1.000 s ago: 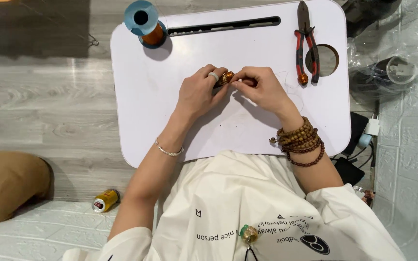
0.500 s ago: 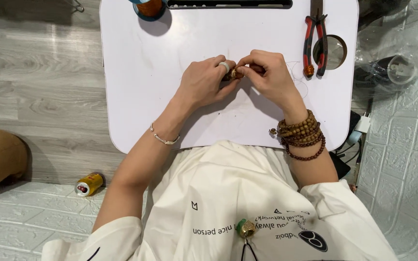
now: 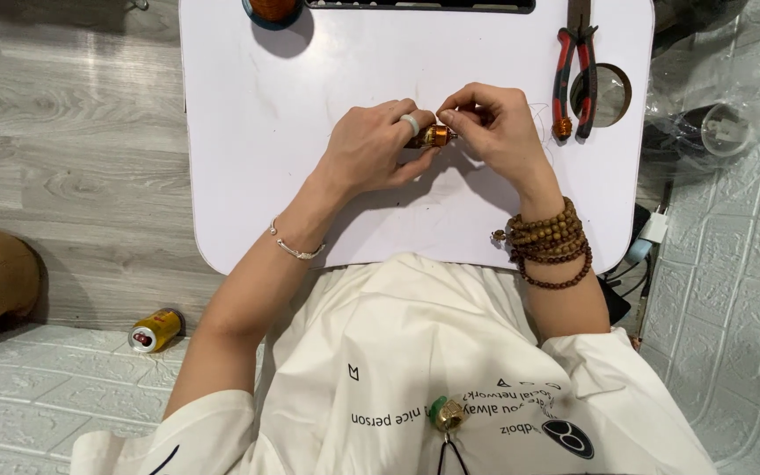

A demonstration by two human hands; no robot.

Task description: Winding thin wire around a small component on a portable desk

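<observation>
Both hands have drifted slightly lower over the white lap table (image 3: 248,176) as I watch. My left hand (image 3: 371,149) pinches a small copper-coloured bobbin (image 3: 434,135); my right hand (image 3: 494,132), fingertips narrowed together, touches its end.

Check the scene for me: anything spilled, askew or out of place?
One thing: a yellow drink can lies on its side on the floor, left of the white tray table. No spill shows. The pliers lie neatly on the table.

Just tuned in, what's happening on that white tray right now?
A person's left hand pinches a small copper-coloured wire coil above the white lap tray, while the right hand works at its end with its fingertips. Red-handled pliers lie untouched at the tray's far right, and a copper wire spool sits at the top edge.
</observation>
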